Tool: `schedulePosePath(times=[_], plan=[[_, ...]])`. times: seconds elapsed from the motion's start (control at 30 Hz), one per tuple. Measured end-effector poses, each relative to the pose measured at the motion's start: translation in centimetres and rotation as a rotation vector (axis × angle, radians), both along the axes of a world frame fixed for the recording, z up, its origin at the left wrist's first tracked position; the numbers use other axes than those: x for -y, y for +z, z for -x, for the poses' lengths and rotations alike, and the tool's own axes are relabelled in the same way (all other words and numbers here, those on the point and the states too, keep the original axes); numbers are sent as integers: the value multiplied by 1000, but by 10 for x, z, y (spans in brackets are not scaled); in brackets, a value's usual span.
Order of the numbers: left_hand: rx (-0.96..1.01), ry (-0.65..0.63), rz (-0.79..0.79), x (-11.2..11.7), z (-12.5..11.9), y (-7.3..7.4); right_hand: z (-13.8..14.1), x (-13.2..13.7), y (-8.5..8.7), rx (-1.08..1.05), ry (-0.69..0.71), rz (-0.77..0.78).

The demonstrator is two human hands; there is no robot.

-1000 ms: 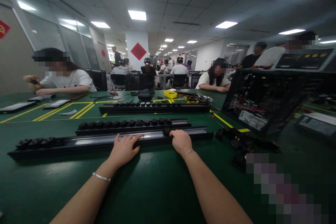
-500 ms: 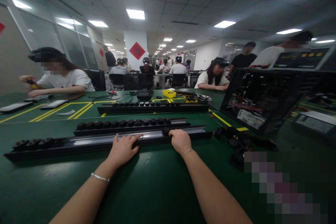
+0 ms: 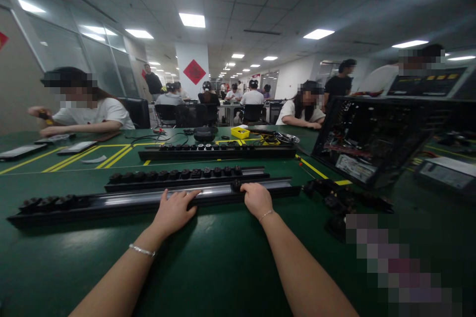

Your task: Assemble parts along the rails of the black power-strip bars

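A long black rail [image 3: 122, 201] with a shiny channel lies across the green table in front of me. My left hand [image 3: 174, 212] rests flat on its near edge, fingers spread. My right hand [image 3: 256, 199] is curled over the rail next to a small black socket module [image 3: 235, 185] seated in the channel. Several more modules sit at the rail's left end [image 3: 50, 203]. Two similar rails, a middle rail [image 3: 186, 176] and a far rail [image 3: 217, 151], lie farther back, filled with modules.
Loose black modules [image 3: 345, 203] lie to the right, beside an open black equipment case [image 3: 372, 141]. A yellow bin [image 3: 241, 132] and cables sit at the table's far side. A person in white [image 3: 87, 109] works at the far left; others sit behind.
My hands have hardly moved on the rail. The view shifted slightly left. A standing person at the back right has walked left.
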State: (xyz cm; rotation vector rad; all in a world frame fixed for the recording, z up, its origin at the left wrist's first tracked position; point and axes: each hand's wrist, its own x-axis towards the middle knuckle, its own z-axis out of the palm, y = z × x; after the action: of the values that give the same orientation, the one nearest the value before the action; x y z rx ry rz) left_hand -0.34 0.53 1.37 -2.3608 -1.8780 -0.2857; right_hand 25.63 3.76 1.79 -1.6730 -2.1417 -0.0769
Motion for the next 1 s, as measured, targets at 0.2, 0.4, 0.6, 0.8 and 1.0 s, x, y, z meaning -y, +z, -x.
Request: schedulePosePath(times=[0.2, 0.4, 0.6, 0.8, 1.0], plan=[[-1, -1, 0, 1, 0, 1, 0, 2, 4, 19, -4, 38], [5, 1, 11, 2, -2, 4, 0, 3, 5, 15, 2, 36], [5, 8, 24, 1, -2, 4, -2, 2, 4, 22, -10, 45], [-9, 13, 9, 0, -1, 2, -6, 0, 2, 15, -29, 36], [-7, 8, 1, 1, -1, 2, -10, 0, 3, 1, -54, 37]])
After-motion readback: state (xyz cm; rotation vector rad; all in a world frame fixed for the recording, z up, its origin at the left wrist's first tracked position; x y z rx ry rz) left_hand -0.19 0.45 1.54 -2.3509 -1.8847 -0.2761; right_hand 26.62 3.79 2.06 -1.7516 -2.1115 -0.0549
